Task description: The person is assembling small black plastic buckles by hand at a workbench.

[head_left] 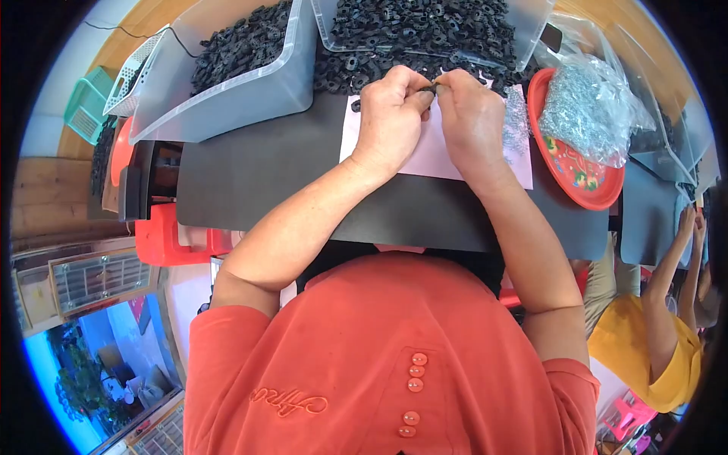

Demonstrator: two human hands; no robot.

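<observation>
My left hand (390, 114) and my right hand (472, 114) meet over a pale pink sheet (432, 155) on a black mat (258, 178). Both pinch one small black rubber part (429, 89) between their fingertips. Just beyond the hands lies a heap of the same black parts (349, 76), spilling from under two clear plastic bins. A small pile of shiny metal pieces (516, 125) rests on the sheet beside my right hand.
Two clear bins (250, 91) (523, 30) hold several black parts. A red tray (576, 174) at right carries a clear bag of metal pieces (588, 106). Green and white baskets (91, 102) stand at far left. Another person in yellow (652, 349) works at lower right.
</observation>
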